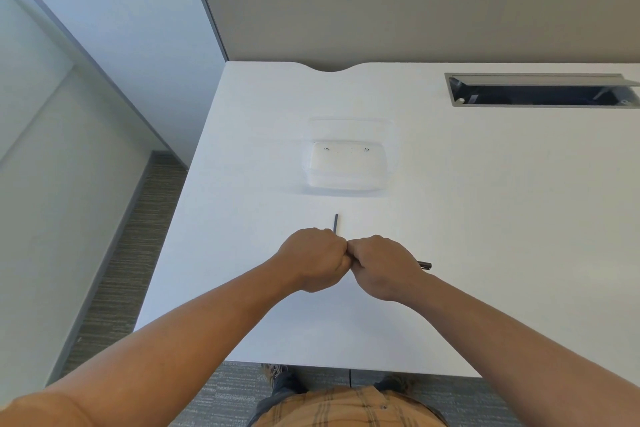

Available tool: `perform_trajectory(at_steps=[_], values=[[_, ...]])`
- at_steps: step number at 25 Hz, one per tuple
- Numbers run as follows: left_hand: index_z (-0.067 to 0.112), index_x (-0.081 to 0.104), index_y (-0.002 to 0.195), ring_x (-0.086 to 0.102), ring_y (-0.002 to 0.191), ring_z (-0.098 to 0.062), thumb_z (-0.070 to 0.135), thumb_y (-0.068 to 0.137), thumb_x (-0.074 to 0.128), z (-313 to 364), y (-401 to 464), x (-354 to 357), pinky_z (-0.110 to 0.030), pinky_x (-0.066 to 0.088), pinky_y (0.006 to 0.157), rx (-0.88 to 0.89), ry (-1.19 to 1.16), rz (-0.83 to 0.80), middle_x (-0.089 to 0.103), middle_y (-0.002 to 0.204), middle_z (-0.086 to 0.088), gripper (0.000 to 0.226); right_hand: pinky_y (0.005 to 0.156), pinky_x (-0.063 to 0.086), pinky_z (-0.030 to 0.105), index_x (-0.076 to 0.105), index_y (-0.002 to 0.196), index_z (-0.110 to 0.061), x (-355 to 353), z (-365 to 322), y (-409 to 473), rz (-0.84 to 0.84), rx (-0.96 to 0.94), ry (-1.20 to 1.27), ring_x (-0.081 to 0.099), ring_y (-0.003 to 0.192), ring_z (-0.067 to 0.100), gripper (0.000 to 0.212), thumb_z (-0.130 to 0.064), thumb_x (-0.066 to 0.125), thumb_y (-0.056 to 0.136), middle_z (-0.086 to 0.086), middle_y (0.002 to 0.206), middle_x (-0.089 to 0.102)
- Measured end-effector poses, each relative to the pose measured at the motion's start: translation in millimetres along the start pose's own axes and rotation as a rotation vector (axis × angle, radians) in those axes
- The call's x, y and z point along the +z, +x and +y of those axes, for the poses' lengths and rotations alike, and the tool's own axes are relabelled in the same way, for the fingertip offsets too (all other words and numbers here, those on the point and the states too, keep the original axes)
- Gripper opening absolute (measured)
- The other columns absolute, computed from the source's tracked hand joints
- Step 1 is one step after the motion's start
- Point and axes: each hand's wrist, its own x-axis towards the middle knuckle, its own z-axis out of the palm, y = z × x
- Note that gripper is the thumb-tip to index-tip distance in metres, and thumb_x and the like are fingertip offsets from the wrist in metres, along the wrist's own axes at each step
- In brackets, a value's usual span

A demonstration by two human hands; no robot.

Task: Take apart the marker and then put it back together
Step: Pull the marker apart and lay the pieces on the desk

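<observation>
Both my fists meet knuckle to knuckle over the white desk [485,253]. My right hand [384,265] grips a dark marker [425,265], whose end sticks out past the right side of the fist. My left hand [313,258] is curled round the marker's other end, which is hidden inside the fist. A thin dark stick [336,222], possibly a marker part, shows just beyond my left hand; I cannot tell whether it lies on the desk or is held.
A clear plastic tray [349,158] stands on the desk beyond my hands. A cable slot with a raised grey flap [540,90] is at the back right. A grey partition [415,3] rises behind the desk. The desk's left edge drops to carpet.
</observation>
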Motion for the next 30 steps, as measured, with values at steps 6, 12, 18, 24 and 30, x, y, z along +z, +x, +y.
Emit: perform_trajectory(at_steps=[6,12,18,24,30], values=[[0.012,0.045,0.067,0.046,0.055,-0.025,0.030,0.098,0.030,-0.6,-3.7,2.0,-0.032,0.033,0.052,0.013,0.001,-0.059,0.047,0.062,-0.003,0.039,0.056,0.036,0.035,0.046,0.073,-0.020,7.7,0.9,-3.6,-0.030,0.024,0.083,0.047,0.063,0.026,0.023,-0.015,0.042,0.095,-0.004,0.063,0.051],[0.005,0.059,0.086,0.053,0.062,-0.012,0.027,0.099,0.048,-11.5,0.3,-6.6,-0.030,0.044,0.059,-0.222,-0.938,0.138,0.059,0.075,0.001,0.028,0.058,0.042,0.035,0.061,0.107,-0.026,-2.6,3.8,5.0,0.171,-0.034,0.485,0.044,0.056,0.012,0.020,-0.029,0.041,0.107,-0.001,0.071,0.063],[0.005,0.068,0.104,0.062,0.071,-0.020,0.022,0.098,0.062,-2.6,-6.3,4.6,-0.032,0.049,0.074,-0.197,-1.476,0.255,0.068,0.080,-0.010,0.019,0.075,0.046,0.024,0.030,0.148,-0.041,6.6,-4.2,6.0,0.161,0.048,0.978,0.056,0.073,0.008,0.046,-0.023,0.043,0.108,-0.005,0.086,0.063],[0.021,0.071,0.097,0.059,0.076,-0.017,0.032,0.100,0.059,-2.3,-4.4,9.4,-0.028,0.049,0.077,-0.292,-1.269,0.375,0.072,0.089,-0.008,0.017,0.074,0.048,0.019,0.058,0.119,-0.030,1.1,1.9,7.3,0.263,0.140,0.940,0.066,0.083,0.009,0.033,-0.036,0.046,0.089,-0.005,0.096,0.071],[0.023,0.068,0.099,0.056,0.082,-0.005,0.023,0.104,0.045,-2.0,-2.0,10.3,-0.026,0.047,0.071,-0.106,-0.776,0.366,0.061,0.088,0.006,0.024,0.060,0.043,0.019,0.064,0.069,-0.021,-15.8,5.0,12.3,0.249,0.185,0.900,0.052,0.058,0.007,0.042,-0.047,0.053,0.101,-0.003,0.069,0.062]])
